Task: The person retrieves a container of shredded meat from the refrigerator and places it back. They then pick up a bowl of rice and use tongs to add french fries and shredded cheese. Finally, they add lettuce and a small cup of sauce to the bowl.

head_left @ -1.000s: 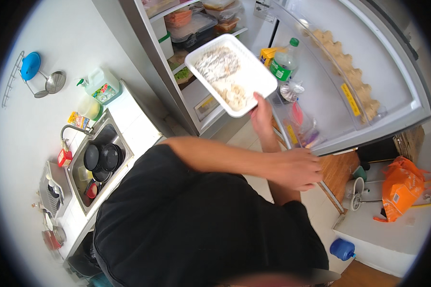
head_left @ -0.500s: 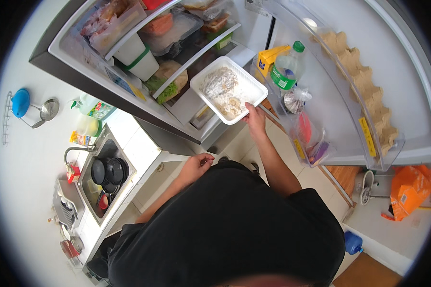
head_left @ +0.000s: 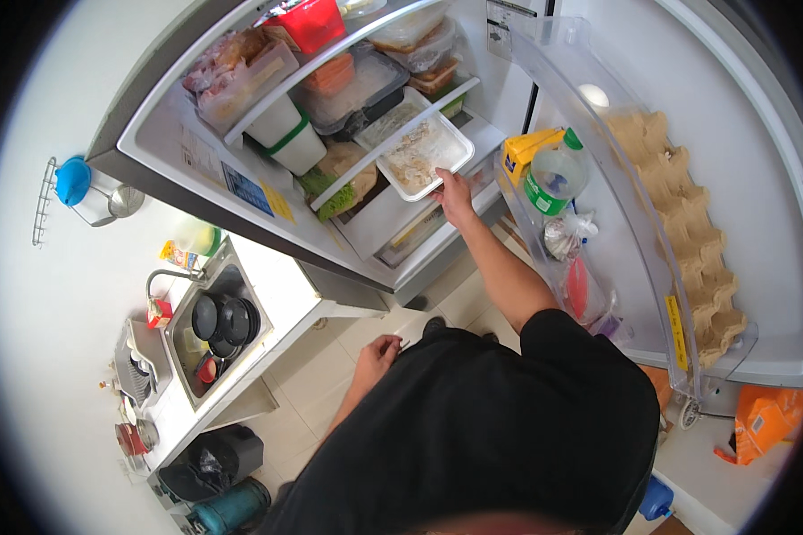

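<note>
Tray: the white rectangular plastic tray of pale shredded food [head_left: 417, 153] is now lying partly on a fridge shelf [head_left: 473, 134], at about 12 o'clock from the body, its near corner overhanging the shelf edge.
Right hand: the right hand [head_left: 455, 194] is closed on the tray's near rim, fingers under the edge and thumb on top, the arm stretched up and forward.
Left hand: the left hand [head_left: 376, 352] is held empty and loosely curled near the waist, at about 9 o'clock from the torso, touching nothing that can be made out.
Change: half a second ago the tray was carried in the air in front of the open fridge; a second ago it was held higher and well clear of the shelves. It is now pushed in among the stored clear lidded containers [head_left: 352, 85].
Meaning: the tray is judged to be nearly stowed, with only the last push and the release left.
Also different: the left hand was reaching across the body a second ago; it is now dropped to the side.
Surroundings: a green-capped clear plastic bottle [head_left: 551, 174] stands in the door rack at 1 o'clock; dark pans sit in the steel sink [head_left: 187, 352] at 9 o'clock.
</note>
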The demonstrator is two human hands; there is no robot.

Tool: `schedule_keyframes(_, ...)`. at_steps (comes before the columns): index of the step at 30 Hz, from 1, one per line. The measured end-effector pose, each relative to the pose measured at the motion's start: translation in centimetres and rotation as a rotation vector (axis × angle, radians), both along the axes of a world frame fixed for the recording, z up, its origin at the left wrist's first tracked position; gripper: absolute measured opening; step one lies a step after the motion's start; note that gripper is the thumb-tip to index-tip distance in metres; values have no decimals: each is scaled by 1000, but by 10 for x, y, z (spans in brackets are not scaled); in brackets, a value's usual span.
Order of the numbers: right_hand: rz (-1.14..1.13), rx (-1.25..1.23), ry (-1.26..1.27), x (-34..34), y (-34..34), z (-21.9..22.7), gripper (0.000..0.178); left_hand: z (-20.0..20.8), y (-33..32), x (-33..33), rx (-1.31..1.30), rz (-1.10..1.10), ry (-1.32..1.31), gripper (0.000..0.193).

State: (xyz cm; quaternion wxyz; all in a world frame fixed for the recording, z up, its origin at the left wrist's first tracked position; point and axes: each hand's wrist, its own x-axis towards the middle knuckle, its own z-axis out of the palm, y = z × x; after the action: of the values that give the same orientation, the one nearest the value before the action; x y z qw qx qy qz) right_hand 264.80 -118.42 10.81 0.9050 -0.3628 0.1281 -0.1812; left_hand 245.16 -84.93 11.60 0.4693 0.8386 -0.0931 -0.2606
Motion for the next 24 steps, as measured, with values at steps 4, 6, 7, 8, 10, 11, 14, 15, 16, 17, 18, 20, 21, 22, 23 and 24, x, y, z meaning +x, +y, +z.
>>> schedule_keyframes(4,94,-50,23,42,-19,17,35,-11,5,-16,-64,139,55,28)
schedule_keyframes(6,151,-25,-11,66,-19,25,42,-15,6,-22,-95,191,88,28)
schedule_keyframes(7,171,-10,-8,75,-17,27,45,-16,6,-24,-110,189,74,28)
schedule_keyframes(8,179,0,-24,81,-14,29,48,-16,6,-26,-120,197,75,27)
schedule_keyframes(10,146,31,24,89,-8,32,55,-16,8,-26,-125,212,77,27)
schedule_keyframes(11,133,56,-5,87,-4,30,56,-15,8,-26,-122,219,78,26)
schedule_keyframes(14,47,132,83,57,9,10,54,-17,12,-22,-116,229,75,25)
schedule_keyframes(15,36,141,123,39,14,-4,49,-19,13,-20,-120,233,69,24)
schedule_keyframes(16,116,155,56,15,20,-22,45,-21,14,-18,-105,206,63,24)
schedule_keyframes(17,203,165,-23,-11,25,-43,42,-24,13,-15,-98,185,54,24)
schedule_keyframes(18,251,154,87,-38,30,-65,38,-27,11,-13,-85,180,62,25)
schedule_keyframes(20,326,-88,196,-109,42,-116,48,-31,5,-6,-35,35,-47,27)
schedule_keyframes(21,462,-106,179,-144,41,-140,47,-32,1,-3,15,-18,-53,28)
schedule_keyframes(22,506,-328,350,-182,39,-162,42,-31,-3,1,70,-104,-123,31)
schedule_keyframes(23,595,-164,387,-218,36,-183,31,-30,-9,6,103,-184,-141,32)
schedule_keyframes(24,661,-90,363,-255,25,-201,18,-27,-14,11,144,-259,-146,32)
